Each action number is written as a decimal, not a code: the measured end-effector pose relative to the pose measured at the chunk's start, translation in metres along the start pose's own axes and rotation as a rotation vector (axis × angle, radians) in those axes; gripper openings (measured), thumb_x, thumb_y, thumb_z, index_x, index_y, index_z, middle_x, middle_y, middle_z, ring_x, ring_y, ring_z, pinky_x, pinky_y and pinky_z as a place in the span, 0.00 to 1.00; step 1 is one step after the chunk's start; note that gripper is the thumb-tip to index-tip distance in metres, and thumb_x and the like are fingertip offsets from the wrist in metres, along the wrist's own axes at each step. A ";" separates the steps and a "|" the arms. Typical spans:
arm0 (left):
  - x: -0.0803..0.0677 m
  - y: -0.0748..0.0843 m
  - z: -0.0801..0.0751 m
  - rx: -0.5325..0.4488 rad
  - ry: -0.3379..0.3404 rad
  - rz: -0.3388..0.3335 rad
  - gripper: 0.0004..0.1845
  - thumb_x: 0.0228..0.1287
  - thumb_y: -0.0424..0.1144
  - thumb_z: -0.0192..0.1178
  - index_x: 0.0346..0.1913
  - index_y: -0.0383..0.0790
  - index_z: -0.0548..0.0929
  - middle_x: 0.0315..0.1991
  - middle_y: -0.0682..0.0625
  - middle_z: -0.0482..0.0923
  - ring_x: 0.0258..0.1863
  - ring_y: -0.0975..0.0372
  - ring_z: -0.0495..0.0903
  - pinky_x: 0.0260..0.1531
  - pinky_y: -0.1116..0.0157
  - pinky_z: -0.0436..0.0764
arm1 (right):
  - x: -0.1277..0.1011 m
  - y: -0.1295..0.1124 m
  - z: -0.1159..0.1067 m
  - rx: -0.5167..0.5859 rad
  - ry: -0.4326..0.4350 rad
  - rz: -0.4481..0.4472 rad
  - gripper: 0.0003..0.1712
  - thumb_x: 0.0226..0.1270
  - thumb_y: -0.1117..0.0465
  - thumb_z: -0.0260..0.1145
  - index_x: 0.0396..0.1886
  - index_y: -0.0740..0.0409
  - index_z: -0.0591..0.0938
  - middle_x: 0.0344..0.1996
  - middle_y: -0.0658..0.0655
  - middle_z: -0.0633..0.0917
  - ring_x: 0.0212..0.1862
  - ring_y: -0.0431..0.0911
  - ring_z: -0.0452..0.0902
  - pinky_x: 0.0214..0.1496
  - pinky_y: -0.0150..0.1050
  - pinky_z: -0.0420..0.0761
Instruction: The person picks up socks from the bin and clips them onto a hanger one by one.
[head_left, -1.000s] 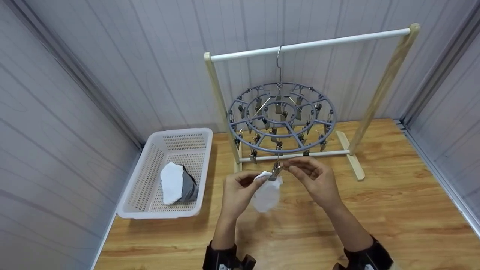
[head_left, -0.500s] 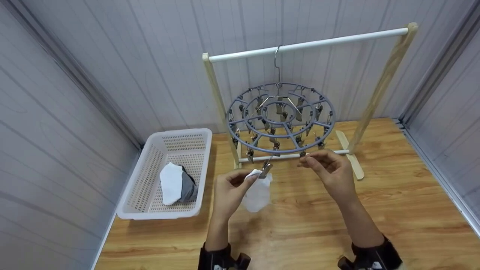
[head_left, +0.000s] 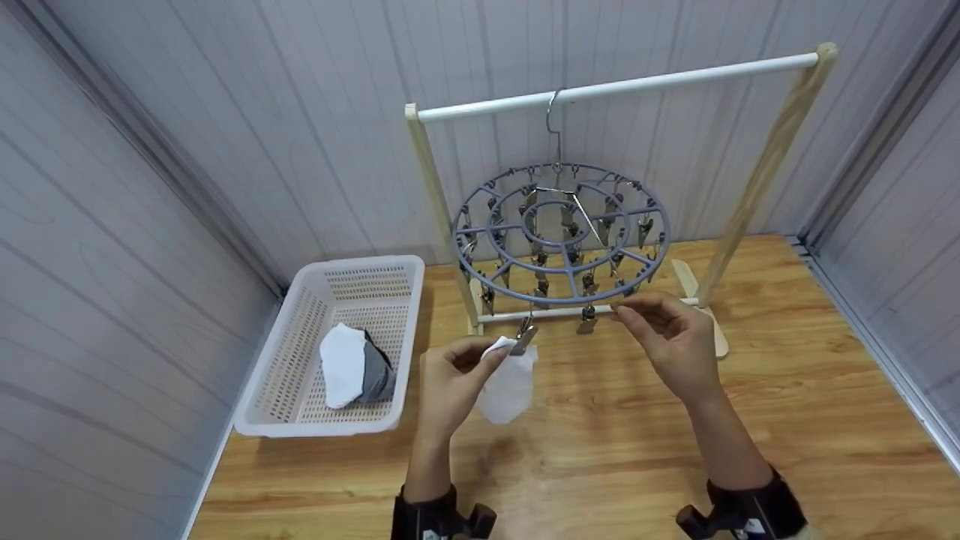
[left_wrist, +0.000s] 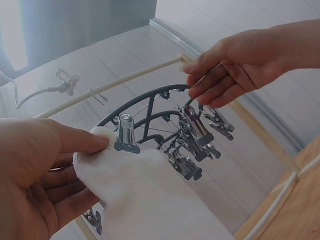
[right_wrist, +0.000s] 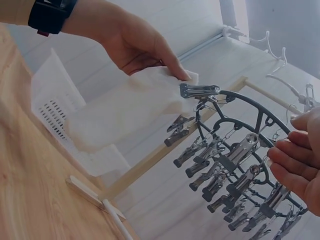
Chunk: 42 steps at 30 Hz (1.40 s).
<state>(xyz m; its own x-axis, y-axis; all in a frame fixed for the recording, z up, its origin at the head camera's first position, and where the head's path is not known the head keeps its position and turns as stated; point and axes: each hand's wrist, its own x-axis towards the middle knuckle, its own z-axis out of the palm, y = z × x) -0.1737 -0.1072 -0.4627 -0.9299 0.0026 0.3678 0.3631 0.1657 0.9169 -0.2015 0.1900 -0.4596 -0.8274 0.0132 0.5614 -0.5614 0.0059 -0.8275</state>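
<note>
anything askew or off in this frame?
Only the round clip hanger stands out: it hangs tilted from the white rail, its near-left rim lower, where a clip grips the white cloth that the left hand holds. The right hand touches the near rim. Nothing looks spilled or damaged.

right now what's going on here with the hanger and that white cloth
A person is hanging laundry on a round clip hanger that hangs from a white rail on a wooden rack. The left hand pinches the top edge of a white cloth, which one metal clip on the hanger's rim already grips. The right hand holds the rim of the hanger farther along. A white basket on the wooden table holds a white and a grey cloth.
</note>
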 end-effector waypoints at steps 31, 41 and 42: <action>0.001 0.006 0.000 -0.019 -0.019 0.028 0.06 0.64 0.32 0.76 0.42 0.35 0.93 0.37 0.49 0.92 0.34 0.59 0.89 0.34 0.68 0.86 | -0.014 0.010 0.035 -0.168 -0.133 0.170 0.28 0.74 0.63 0.73 0.69 0.68 0.79 0.61 0.64 0.85 0.61 0.55 0.84 0.65 0.42 0.81; -0.001 0.006 0.000 0.008 -0.023 0.018 0.05 0.64 0.33 0.76 0.41 0.37 0.94 0.36 0.50 0.91 0.33 0.60 0.89 0.33 0.69 0.84 | -0.009 0.019 0.037 -0.043 -0.142 0.193 0.20 0.75 0.61 0.72 0.63 0.61 0.85 0.56 0.57 0.89 0.58 0.48 0.87 0.62 0.43 0.83; -0.001 0.006 0.000 0.008 -0.023 0.019 0.05 0.64 0.33 0.76 0.41 0.37 0.94 0.36 0.50 0.91 0.33 0.60 0.88 0.33 0.69 0.84 | -0.009 0.019 0.037 -0.026 -0.140 0.195 0.20 0.75 0.61 0.72 0.62 0.60 0.86 0.56 0.57 0.89 0.57 0.48 0.87 0.61 0.43 0.84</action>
<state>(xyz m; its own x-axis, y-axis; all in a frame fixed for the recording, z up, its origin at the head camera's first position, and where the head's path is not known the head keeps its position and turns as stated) -0.1703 -0.1061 -0.4582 -0.9239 0.0289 0.3816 0.3806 0.1731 0.9084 -0.2054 0.1533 -0.4806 -0.9152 -0.1224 0.3840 -0.3915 0.0428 -0.9192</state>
